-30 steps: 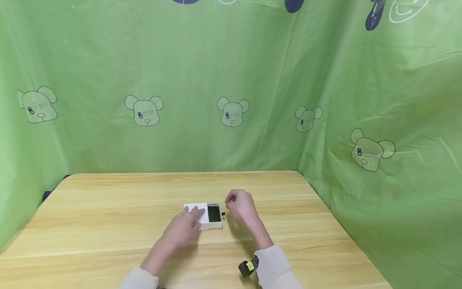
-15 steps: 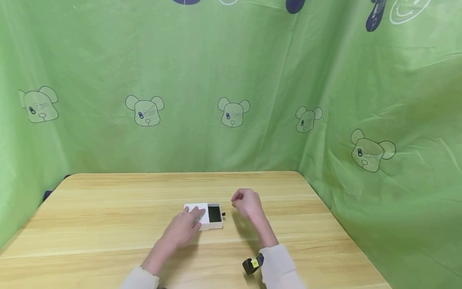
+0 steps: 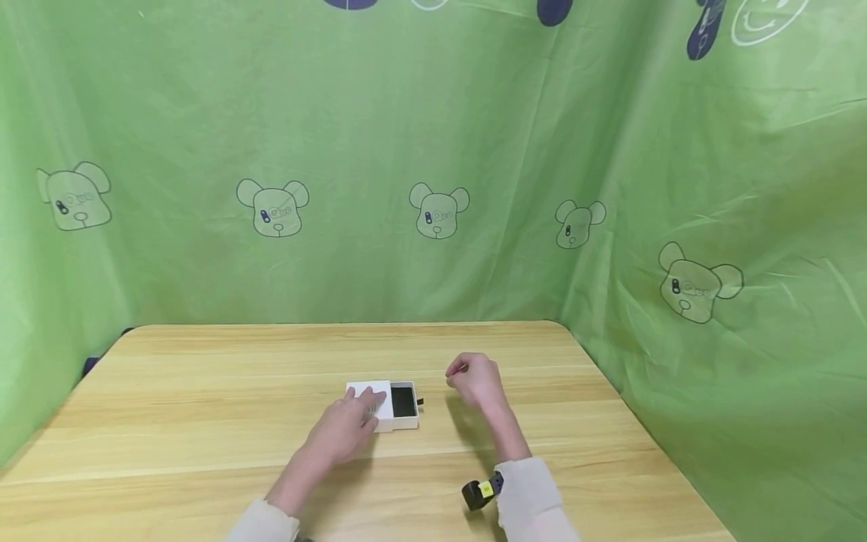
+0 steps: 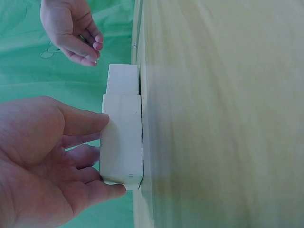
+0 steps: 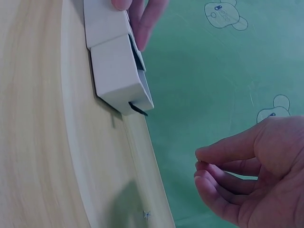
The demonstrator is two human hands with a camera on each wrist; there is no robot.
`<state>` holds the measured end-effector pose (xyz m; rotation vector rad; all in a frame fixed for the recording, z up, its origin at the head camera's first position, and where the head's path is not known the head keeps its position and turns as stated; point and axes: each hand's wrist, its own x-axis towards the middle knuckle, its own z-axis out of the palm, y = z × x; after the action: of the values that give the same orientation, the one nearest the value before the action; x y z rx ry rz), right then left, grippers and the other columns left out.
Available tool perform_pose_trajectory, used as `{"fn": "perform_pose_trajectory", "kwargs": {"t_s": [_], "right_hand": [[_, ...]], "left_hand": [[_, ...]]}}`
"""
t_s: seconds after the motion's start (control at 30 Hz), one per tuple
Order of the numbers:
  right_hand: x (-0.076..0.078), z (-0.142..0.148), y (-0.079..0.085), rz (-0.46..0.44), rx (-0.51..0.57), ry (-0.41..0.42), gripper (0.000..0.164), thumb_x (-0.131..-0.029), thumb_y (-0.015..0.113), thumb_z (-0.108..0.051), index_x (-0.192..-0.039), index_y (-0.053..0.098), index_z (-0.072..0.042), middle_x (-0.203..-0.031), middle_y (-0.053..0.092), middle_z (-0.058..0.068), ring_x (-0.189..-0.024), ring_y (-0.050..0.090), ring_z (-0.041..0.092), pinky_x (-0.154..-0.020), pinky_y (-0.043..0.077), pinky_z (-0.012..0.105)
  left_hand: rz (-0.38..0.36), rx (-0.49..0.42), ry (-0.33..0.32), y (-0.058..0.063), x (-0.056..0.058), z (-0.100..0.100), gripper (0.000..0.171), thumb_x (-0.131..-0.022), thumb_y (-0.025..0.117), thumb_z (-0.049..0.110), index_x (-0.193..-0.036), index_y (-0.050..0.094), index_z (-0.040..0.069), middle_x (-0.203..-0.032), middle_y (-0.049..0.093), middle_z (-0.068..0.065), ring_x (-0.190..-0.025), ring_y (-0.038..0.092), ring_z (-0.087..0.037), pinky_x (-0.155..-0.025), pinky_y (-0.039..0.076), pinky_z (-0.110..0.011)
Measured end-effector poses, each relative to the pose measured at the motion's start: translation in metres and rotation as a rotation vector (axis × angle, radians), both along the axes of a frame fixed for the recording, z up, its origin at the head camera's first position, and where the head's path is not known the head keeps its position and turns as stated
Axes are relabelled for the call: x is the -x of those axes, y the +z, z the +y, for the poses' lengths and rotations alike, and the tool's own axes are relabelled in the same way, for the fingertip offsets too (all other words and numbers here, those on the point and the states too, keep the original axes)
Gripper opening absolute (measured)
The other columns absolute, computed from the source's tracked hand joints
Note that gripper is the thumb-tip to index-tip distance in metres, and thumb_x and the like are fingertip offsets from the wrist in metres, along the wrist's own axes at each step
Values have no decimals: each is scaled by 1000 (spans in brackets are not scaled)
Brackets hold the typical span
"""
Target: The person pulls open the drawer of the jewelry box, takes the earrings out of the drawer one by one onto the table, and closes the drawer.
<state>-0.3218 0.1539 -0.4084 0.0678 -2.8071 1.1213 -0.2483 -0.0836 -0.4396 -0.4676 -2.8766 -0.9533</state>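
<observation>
A small white drawer box (image 3: 382, 410) lies on the table, its inner tray (image 3: 404, 402) partly out to the right. Black lining shows inside the tray, and a black ribbon tab (image 5: 137, 109) hangs from its end. My left hand (image 3: 342, 427) holds the sleeve, fingers over the top and thumb at the near side. Right of the box, above the table, my right hand (image 3: 476, 379) has thumb and forefinger pinched together. A tiny bright speck shows at those fingertips in both wrist views, too small to identify. A tiny silvery thing (image 5: 147, 215) appears over the tabletop below that hand.
The light wooden table (image 3: 203, 361) reaches back to a green curtain (image 3: 366, 286) printed with bear heads. More green cloth hangs along both sides. A black strap device with a yellow label (image 3: 482, 491) sits at my right wrist.
My right hand has moved a short way right, away from the box's tray, fingers still pinched. The left hand and the box have stayed where they were.
</observation>
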Motion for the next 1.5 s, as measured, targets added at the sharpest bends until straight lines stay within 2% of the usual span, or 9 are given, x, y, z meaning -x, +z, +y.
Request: {"fn": "perform_pose_trajectory", "kwargs": {"t_s": [0.4, 0.63, 1.03, 1.5], "right_hand": [[3, 4, -3, -44, 14, -9, 12, -82, 69, 2, -91, 73, -3, -80, 70, 7, -63, 56, 15, -55, 47, 23], [4, 6, -8, -64, 7, -9, 12, -82, 69, 3, -91, 74, -3, -83, 71, 7, -68, 60, 16, -60, 50, 24], [6, 8, -19, -124, -10, -31, 13, -84, 66, 4, -92, 74, -2, -83, 69, 8, -66, 57, 16, -54, 46, 21], [9, 12, -28, -144, -14, -6, 10, -87, 64, 1, -91, 73, -2, -76, 70, 10, -55, 51, 13, -49, 42, 21]], "left_hand": [[3, 0, 5, 0, 1, 1, 44, -97, 62, 9, -141, 58, 4, -149, 49, -27, -141, 39, -55, -117, 30, -68], [3, -6, 6, 1, 0, 1, 43, -97, 62, 8, -140, 59, 4, -149, 49, -27, -141, 39, -55, -118, 30, -67], [-16, 3, 8, 1, -1, 1, 44, -98, 61, 10, -141, 58, 4, -150, 48, -26, -142, 37, -55, -118, 29, -67], [-6, 0, 8, 0, 0, 1, 43, -98, 62, 9, -141, 59, 4, -149, 50, -26, -141, 39, -54, -118, 30, -67]]}}
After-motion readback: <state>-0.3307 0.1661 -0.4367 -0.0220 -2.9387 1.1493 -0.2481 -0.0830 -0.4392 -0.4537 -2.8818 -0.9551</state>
